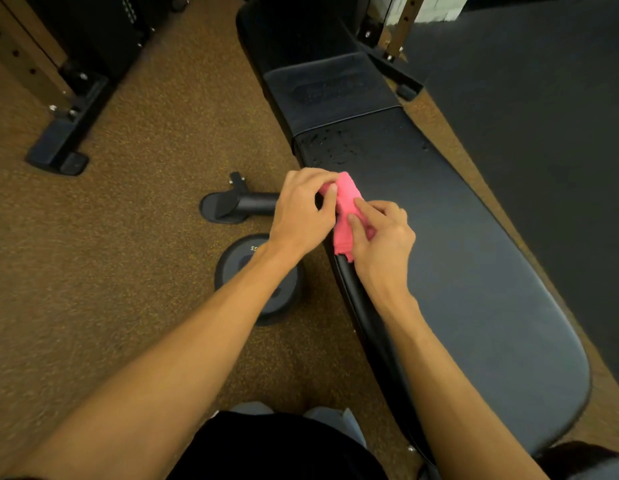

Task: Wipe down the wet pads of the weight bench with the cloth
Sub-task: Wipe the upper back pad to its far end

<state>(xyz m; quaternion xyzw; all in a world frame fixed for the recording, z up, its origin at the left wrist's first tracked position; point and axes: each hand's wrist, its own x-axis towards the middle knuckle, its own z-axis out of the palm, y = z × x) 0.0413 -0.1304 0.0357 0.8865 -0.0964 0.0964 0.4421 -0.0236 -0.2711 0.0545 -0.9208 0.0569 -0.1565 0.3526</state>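
"Pink cloth [346, 202]: where is it?"

"Bunched into a loose roll between both hands, over the near-left edge of the long pad [457, 271] of the weight bench [367, 327]. The left hand [301, 216] pinches its far end with thumb and curled fingers. The right hand [384, 237] pinches the lower part, fingertips pressed into the fold. Both hands sit close together, clamped on the cloth."

"And the wet patch?"

"Droplets [336, 147] bead at the far end of that long pad, just short of the seam with the short pad [329, 88]. They lie ahead of the hands, near but apart from the cloth. The pad's long axis runs away from the person, leaning a little left, so I'd judge the wipe should travel forward along it. The left hand is the nearer one to the water."

"Is the short pad wet too?"

"Cannot tell; it is dark and blurred."

"Any containers?"

"None visible. A round dark weight [259, 282] lies on the brown floor [128, 254] left of the bench, partly under the left forearm."

"What stage is this?"

"Probably folding or re-gripping the cloth. The droplets are not yet wiped."
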